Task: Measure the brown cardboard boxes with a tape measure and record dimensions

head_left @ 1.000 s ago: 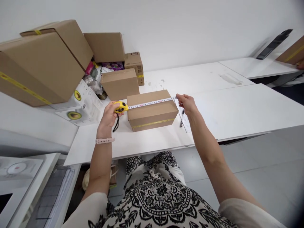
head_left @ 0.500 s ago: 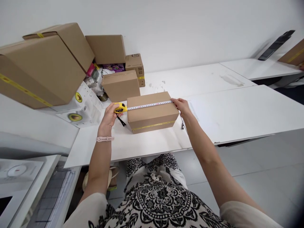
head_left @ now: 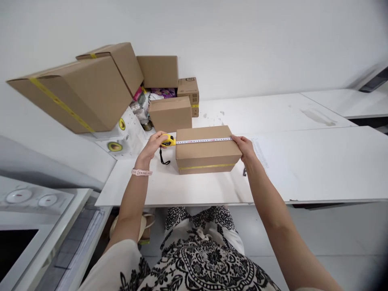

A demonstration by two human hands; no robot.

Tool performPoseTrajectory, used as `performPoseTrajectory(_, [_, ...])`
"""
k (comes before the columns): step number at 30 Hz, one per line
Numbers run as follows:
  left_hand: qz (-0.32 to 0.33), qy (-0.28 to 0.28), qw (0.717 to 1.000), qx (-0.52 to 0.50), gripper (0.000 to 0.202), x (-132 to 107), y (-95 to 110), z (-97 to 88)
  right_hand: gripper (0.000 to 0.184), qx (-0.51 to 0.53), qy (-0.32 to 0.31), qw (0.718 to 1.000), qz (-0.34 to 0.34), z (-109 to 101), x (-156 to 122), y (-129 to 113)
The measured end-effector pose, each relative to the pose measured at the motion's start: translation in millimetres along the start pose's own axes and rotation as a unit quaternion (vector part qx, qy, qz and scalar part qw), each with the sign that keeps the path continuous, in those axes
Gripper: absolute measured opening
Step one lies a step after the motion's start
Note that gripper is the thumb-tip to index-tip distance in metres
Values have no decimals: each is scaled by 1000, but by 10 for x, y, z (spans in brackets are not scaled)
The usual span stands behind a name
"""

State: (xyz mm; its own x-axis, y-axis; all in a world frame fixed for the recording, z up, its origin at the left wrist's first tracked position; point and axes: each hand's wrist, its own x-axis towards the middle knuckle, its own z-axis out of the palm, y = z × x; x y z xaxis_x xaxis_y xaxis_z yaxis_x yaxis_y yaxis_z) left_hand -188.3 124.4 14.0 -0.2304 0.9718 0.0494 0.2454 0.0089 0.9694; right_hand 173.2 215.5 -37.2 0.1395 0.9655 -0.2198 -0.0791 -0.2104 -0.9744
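Note:
A closed brown cardboard box [head_left: 209,151] with a yellow tape strip along its near side sits on the white table. My left hand [head_left: 154,144] grips a yellow tape measure [head_left: 168,140] at the box's left end, its black wrist strap hanging onto the table. The white blade is drawn out across the top of the box, roughly along its length. At the right top edge, my right hand [head_left: 243,146] pinches the blade's end, its fingers partly hidden against the box's side. A pink band circles my left wrist.
Large cartons [head_left: 91,93] are stacked on avocado-print boxes [head_left: 121,141] at the left. Smaller cartons [head_left: 171,113] stand behind, near the wall. A printed sheet [head_left: 269,157] and a small dark object [head_left: 245,172] lie to the right. A white appliance [head_left: 33,206] is at lower left.
The view has swung left, so the box and both hands appear farther right and slightly lower. The blade still spans the box top, held at both ends.

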Motion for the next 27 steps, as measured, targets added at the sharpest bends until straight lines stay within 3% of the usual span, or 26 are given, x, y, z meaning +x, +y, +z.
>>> performPoseTrajectory(7, [87, 0, 984, 158, 31, -27, 116, 66, 38, 15, -3, 1000, 3, 2, 49, 51])
performPoseTrajectory(13, [152, -91, 954, 244, 38, 10, 153, 30, 39, 12, -2, 1000, 9, 4, 13, 27])
performPoseTrajectory(21, [129, -102, 941, 295, 30, 3, 188, -100, 40, 10, 0, 1000, 0, -8, 38, 49])
performPoseTrajectory(27, [122, -81, 916, 373, 23, -36, 289, -22, 39, 13, 4, 1000, 6, -6, 39, 54])
